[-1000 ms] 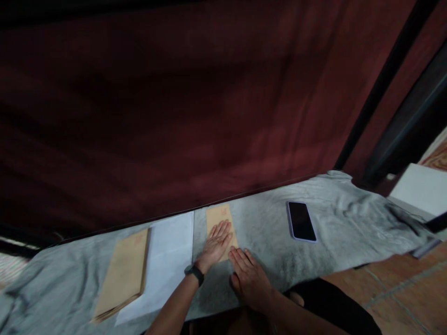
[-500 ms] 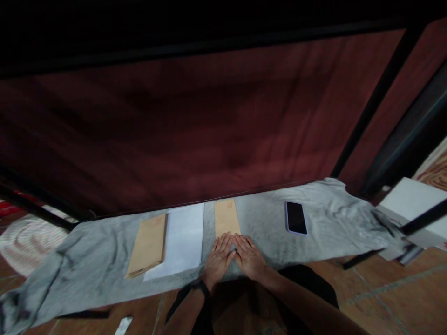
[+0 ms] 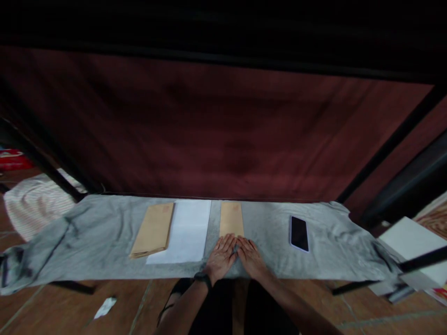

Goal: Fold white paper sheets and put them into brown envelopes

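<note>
A single tan paper envelope (image 3: 231,217) lies flat on the grey cloth in front of me, with faint reddish print near its far end. My left hand (image 3: 222,257), a dark watch on its wrist, lies flat with its fingertips over the envelope's near end. Beside it my right hand (image 3: 250,257) is also laid flat, its fingertips at the envelope's near right corner. The two hands almost touch, and they hide the near edge. Neither hand grasps anything.
Left of the envelope is a stack of white paper (image 3: 190,230), partly under a pile of tan envelopes (image 3: 153,228). A phone (image 3: 299,233) lies to the right. The grey cloth (image 3: 272,232) covers a narrow bench before a dark red panel (image 3: 223,139). A white box (image 3: 414,242) stands far right.
My left hand has slid back from the middle of the envelope to its near end, beside my right hand. The view has tilted and shifted.
</note>
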The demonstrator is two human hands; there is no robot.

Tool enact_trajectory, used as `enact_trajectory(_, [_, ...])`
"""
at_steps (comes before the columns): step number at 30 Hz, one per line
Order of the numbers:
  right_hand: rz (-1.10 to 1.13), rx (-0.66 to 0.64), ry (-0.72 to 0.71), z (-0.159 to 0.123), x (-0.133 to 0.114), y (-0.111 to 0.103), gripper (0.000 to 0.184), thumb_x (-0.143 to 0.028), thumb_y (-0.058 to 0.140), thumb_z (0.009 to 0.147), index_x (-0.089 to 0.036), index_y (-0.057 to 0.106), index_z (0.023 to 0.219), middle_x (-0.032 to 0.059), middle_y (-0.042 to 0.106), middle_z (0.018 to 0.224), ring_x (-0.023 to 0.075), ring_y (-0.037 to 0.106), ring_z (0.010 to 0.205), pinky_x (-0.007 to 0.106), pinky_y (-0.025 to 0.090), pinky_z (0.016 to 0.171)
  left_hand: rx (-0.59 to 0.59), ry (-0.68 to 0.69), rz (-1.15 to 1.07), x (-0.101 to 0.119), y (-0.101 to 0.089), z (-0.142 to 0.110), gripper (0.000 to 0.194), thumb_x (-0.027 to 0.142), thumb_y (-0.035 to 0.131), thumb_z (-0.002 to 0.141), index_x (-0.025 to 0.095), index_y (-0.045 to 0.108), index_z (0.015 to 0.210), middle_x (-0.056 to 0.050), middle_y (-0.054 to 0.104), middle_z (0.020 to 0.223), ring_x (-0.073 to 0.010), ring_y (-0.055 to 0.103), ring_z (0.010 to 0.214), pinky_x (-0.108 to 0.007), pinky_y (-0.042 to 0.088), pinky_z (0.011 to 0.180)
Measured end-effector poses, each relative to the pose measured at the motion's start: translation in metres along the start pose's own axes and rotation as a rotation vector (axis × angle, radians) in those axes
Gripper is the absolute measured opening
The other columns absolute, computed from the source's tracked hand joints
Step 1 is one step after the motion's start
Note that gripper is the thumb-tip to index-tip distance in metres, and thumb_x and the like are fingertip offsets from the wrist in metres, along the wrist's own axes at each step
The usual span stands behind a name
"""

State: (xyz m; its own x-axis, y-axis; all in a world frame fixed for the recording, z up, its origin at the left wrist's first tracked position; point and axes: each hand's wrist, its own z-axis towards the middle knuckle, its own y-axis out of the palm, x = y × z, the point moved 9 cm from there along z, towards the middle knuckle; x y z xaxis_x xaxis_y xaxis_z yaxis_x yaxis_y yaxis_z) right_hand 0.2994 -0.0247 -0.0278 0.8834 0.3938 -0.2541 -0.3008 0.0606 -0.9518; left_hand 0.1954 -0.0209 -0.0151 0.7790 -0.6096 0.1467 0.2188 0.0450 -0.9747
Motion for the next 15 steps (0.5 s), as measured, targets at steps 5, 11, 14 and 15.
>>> enact_trajectory(5, [-0.052, -0.035, -0.009, 0.020, 0.002, -0.002, 0.051, -0.036, 0.020, 0.108, -0.020, 0.036, 0.154, 0.0060, 0.036, 0.160, 0.0174, 0.031, 0.148, 0.043, 0.027, 0.121, 0.015, 0.000, -0.032, 0.000, -0.001, 0.000, 0.059, 0.049, 0.028, 0.104, 0.022, 0.030, 0.156, -0.006, 0.035, 0.161, -0.0213, 0.027, 0.151, -0.044, 0.024, 0.123])
enact_trajectory(11, [-0.080, -0.130, -0.007, 0.068, 0.018, -0.003, 0.052, -0.037, 0.018, 0.108, -0.024, 0.035, 0.155, 0.0050, 0.034, 0.161, 0.0184, 0.030, 0.149, 0.043, 0.024, 0.121, 0.065, 0.019, -0.041, 0.001, -0.005, -0.002, 0.055, 0.050, 0.031, 0.103, 0.030, 0.035, 0.154, -0.003, 0.037, 0.161, -0.0222, 0.030, 0.150, -0.045, 0.023, 0.123])
enact_trajectory(14, [-0.079, -0.116, 0.013, 0.094, 0.031, -0.005, 0.052, -0.035, 0.020, 0.107, -0.024, 0.033, 0.156, 0.0072, 0.033, 0.161, 0.0197, 0.029, 0.149, 0.044, 0.022, 0.120, 0.064, 0.009, -0.039, 0.000, -0.005, -0.002, 0.054, 0.051, 0.032, 0.103, 0.034, 0.034, 0.154, -0.001, 0.034, 0.162, -0.0218, 0.029, 0.150, -0.045, 0.025, 0.122])
enact_trajectory(15, [-0.078, -0.109, 0.025, 0.103, 0.035, -0.006, 0.052, -0.034, 0.020, 0.107, -0.024, 0.031, 0.156, 0.0081, 0.033, 0.161, 0.0199, 0.028, 0.149, 0.044, 0.021, 0.121, 0.060, 0.008, -0.039, 0.000, -0.005, -0.001, 0.054, 0.052, 0.032, 0.103, 0.035, 0.034, 0.154, -0.001, 0.034, 0.162, -0.0217, 0.029, 0.150, -0.046, 0.025, 0.122])
